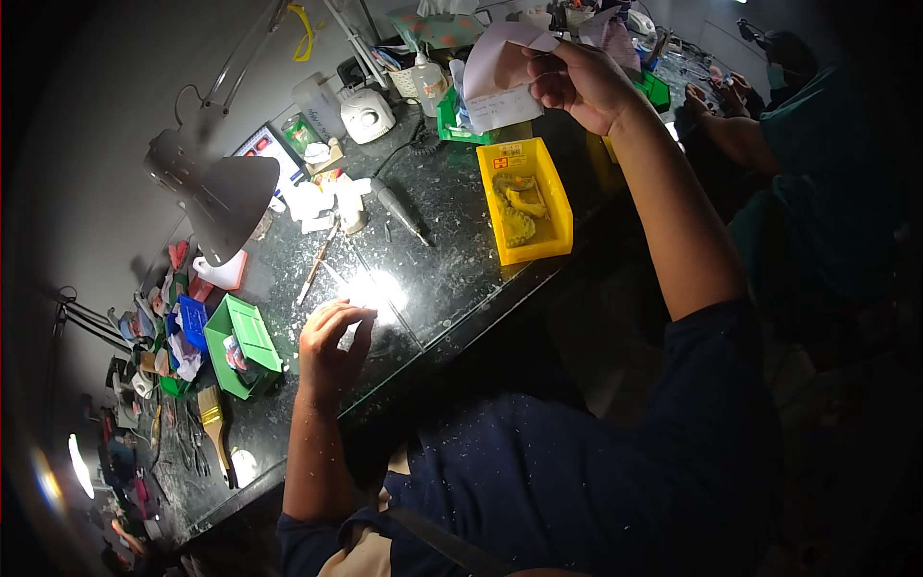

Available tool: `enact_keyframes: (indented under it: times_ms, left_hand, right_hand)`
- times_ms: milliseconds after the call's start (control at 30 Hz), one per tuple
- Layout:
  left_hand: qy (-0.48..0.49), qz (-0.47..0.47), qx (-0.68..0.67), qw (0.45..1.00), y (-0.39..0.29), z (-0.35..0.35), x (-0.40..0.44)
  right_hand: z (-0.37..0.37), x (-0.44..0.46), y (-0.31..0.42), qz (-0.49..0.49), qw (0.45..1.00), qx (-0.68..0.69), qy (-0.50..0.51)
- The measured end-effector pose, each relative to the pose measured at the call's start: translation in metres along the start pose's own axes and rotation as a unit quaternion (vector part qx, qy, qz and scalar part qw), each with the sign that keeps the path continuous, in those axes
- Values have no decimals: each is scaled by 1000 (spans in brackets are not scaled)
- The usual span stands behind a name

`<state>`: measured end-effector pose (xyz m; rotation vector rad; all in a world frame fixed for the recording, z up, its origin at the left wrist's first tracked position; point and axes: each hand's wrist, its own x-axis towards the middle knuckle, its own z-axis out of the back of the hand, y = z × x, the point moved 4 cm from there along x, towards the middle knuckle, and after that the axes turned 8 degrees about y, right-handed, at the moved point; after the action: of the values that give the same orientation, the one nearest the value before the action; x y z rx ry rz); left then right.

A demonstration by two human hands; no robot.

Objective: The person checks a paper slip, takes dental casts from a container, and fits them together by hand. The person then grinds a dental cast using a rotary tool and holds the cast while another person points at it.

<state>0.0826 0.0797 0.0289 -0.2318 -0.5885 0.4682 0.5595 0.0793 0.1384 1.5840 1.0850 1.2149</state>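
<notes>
My right hand (567,82) is raised at the top, its fingers closed on the edge of a white paper sheet (500,82) with writing near its lower edge. Below the paper, a yellow bin (564,231) stands on the dark bench (442,279), with yellowish dental-looking models (519,223) inside. My left hand (332,351) is over the bench's front edge beside the bright lamp spot. Its fingers are curled, thumb and index close together; whether anything small is between them cannot be made out.
A desk lamp (216,197) hangs over the left side. A green bin (258,332) and a brush (213,423) lie left of my left hand. A handpiece (399,210) and a thin tool (315,269) lie mid-bench. A co-worker (827,163) sits at the right.
</notes>
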Motion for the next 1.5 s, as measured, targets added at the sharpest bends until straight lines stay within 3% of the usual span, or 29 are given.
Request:
enact_keyframes:
  times_ms: [300, 400, 500, 567, 667, 700, 733, 833, 1033, 1133, 1233, 1433, 1500]
  left_hand:
    - [-3, 5, -3, 1000, -4, 1, 1]
    - [7, 1, -12, 1000, -3, 2, 2]
    - [16, 8, -16, 1000, -5, 4, 2]
    - [16, 12, -18, 1000, -5, 4, 1]
    - [14, 14, -10, 1000, -5, 5, 1]
    - [12, 14, -5, 1000, -6, 5, 1]
    - [12, 15, -8, 1000, -5, 5, 1]
    - [13, 16, -13, 1000, -5, 4, 1]
    - [10, 19, -10, 1000, -4, 5, 0]
    - [13, 24, -14, 1000, -5, 5, 0]
    - [19, 28, -16, 999, -7, 5, 2]
    - [17, 31, -16, 999, -4, 5, -1]
    - [17, 31, -10, 999, -6, 6, 0]
  right_hand:
    - [2, 7, -3, -8, 1000, 4, -1]
    - [-3, 10, 2, 7, 999, -1, 44]
    - [-15, 2, 5, 32, 999, 6, -1]
    - [-18, 2, 8, 71, 989, -127, 20]
    - [-24, 3, 5, 159, 911, -379, 27]
    - [-28, 2, 6, 190, 863, -467, 25]
    - [-35, -5, 11, 262, 756, -599, 3]
    - [-38, -4, 6, 283, 681, -675, 11]
    - [-33, 8, 10, 328, 622, -711, -7]
    - [-40, 11, 15, 243, 632, -735, -5]
    - [-46, 18, 21, 262, 550, -793, -7]
    - [-42, 36, 19, 301, 477, -826, -3]
    - [-37, 43, 13, 217, 539, -813, 28]
